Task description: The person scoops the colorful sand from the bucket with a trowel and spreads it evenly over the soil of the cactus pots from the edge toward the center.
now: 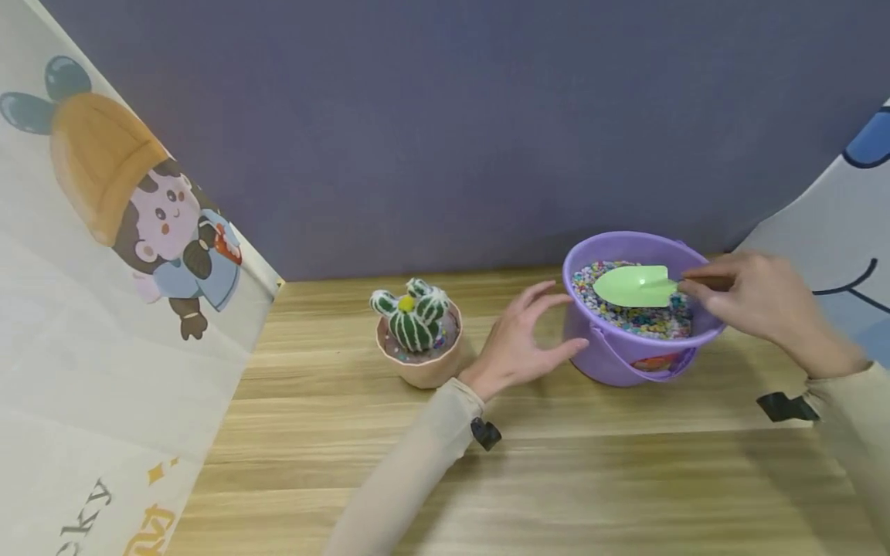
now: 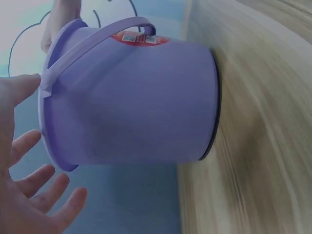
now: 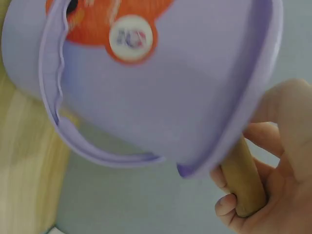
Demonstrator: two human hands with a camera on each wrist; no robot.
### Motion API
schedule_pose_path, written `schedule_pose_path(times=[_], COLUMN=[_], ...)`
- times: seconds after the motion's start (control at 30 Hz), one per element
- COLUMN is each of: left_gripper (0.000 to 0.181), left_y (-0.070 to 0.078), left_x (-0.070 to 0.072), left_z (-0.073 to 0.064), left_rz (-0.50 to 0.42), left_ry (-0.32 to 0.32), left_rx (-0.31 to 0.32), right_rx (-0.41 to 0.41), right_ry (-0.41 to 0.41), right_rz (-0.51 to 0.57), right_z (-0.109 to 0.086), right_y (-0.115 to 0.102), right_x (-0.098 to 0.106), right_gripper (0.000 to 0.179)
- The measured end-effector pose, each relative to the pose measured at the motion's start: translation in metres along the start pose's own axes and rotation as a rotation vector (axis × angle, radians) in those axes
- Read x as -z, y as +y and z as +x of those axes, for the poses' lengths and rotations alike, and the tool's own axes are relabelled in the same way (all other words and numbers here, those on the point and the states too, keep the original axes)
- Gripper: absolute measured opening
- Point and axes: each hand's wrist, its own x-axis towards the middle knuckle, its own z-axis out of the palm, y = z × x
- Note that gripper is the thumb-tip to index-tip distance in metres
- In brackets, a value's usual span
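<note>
A purple bucket stands on the wooden table, holding many small coloured pebbles. My right hand grips the wooden handle of a small shovel with a light green blade. The blade lies over the pebbles, inside the bucket's rim; whether it touches them I cannot tell. At the bucket's left side is my left hand, fingers spread and thumb apart, its fingertips close to the rim. In the left wrist view the thumb and one fingertip are at the rim; contact is unclear.
Left of my left hand, a knitted cactus sits in a pinkish scalloped pot. A dark grey-blue panel rises behind the table. Printed cloths hang at left and right.
</note>
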Motion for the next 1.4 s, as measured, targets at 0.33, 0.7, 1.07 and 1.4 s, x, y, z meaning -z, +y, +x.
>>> schedule_pose_path(times=[0.33, 0.7, 1.07, 1.4], left_gripper=[0.073, 0.064, 0.066, 0.066], left_y=[-0.003, 0.007, 0.006, 0.006], left_x=[-0.005, -0.013, -0.014, -0.014], left_z=[0.008, 0.014, 0.012, 0.012], left_rz=[0.004, 0.009, -0.004, 0.011], left_ry=[0.06, 0.073, 0.047, 0.042], left_rx=[-0.03, -0.019, 0.005, 0.001], right_rx=[0.066, 0.152, 0.038, 0.01], right_ry=[-0.019, -0.02, -0.082, -0.043], right_rz=[-0.16, -0.048, 0.006, 0.029], right_z=[0.014, 0.013, 0.009, 0.007], right_y=[0.005, 0.004, 0.009, 0.013], right_x=[0.02, -0.016, -0.017, -0.013], right_gripper=[0.025, 0.02, 0.023, 0.02])
